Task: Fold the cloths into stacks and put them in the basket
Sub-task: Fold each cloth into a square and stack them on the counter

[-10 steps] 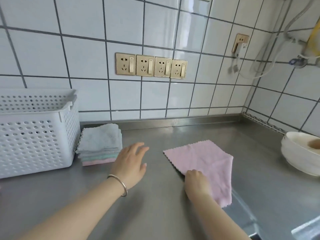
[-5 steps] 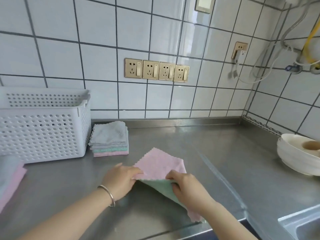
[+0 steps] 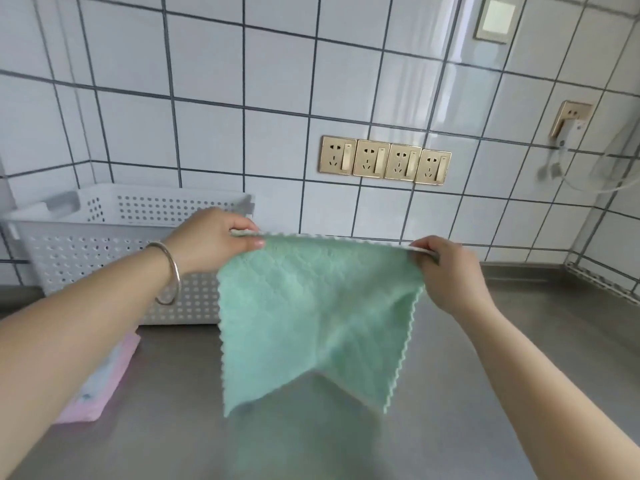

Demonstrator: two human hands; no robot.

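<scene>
Left hand, right hand, hands pinching green cloth top corners, stretched taut

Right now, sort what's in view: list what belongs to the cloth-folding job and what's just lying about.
Part of the job:
- green cloth, held up by its top corners
- left hand and right hand, each pinching a corner
- white basket
- pink and pale cloths lying at lower left

Just there:
- steel counter
- wall sockets
- bracelet
</scene>
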